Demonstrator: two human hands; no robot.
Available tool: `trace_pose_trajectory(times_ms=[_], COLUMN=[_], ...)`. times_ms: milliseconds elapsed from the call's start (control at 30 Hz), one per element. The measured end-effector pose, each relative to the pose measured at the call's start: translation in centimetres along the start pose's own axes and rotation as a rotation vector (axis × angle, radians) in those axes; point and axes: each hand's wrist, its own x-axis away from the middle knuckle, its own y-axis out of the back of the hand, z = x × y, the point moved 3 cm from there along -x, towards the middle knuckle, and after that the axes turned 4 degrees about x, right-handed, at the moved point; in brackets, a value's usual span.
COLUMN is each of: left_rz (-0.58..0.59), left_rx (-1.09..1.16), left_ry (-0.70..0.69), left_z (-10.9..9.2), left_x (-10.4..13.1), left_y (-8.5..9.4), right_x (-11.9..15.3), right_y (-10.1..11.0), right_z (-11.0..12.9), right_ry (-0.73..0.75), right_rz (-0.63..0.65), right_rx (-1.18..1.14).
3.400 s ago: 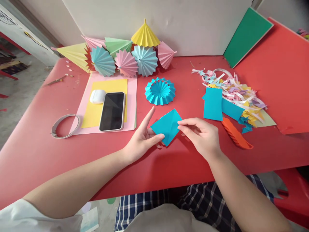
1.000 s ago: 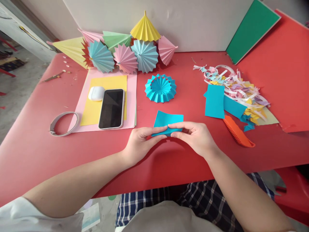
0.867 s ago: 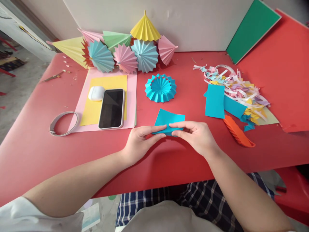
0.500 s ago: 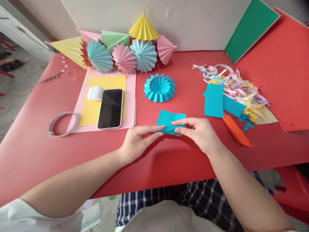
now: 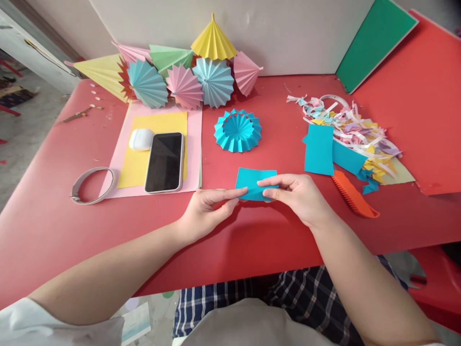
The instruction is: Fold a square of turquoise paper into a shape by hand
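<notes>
A small blue paper piece (image 5: 254, 179) is held between my two hands near the table's front. My left hand (image 5: 214, 205) pinches its lower left corner, index finger on top. My right hand (image 5: 297, 193) grips the right side between thumb and index finger. Beyond it lies a pleated blue paper ring (image 5: 237, 130). To the right, a blue paper rectangle (image 5: 319, 150) rests beside another blue piece (image 5: 347, 157). The fingers under the paper are mostly hidden.
Folded paper umbrellas (image 5: 183, 85) line the back. A phone (image 5: 164, 162) and white case (image 5: 141, 140) lie on yellow and pink sheets at left, near a bracelet-like band (image 5: 112, 185). Paper scraps (image 5: 355, 127) and an orange comb (image 5: 355, 196) lie at right.
The paper's far edge has tipped down slightly toward me. My left thumb has drawn back a little from the paper's corner.
</notes>
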Motion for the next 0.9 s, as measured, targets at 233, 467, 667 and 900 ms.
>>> trace_pose_trajectory(times_ms=[233,467,667,900], left_rz=[0.028,-0.064,-0.089,-0.084], left_rx=[0.055,0.063,0.040,0.007], left_ry=[0.057,0.140,0.130,0.071], left_z=[-0.6,-0.6,-0.7,-0.3], left_x=[-0.2,-0.7,-0.6,-0.6], left_y=[0.0,-0.5,-0.2,-0.3], right_x=[0.3,1.0,1.0,1.1], right_y=[-0.1,-1.0,-0.7,-0.7], right_z=[0.6,0.9,0.9,1.3], right_ry=[0.069,0.190,0.245,0.314], right_rz=[-0.028,0.004,-0.052,-0.078], right_rx=[0.132,0.257,0.287,0.322])
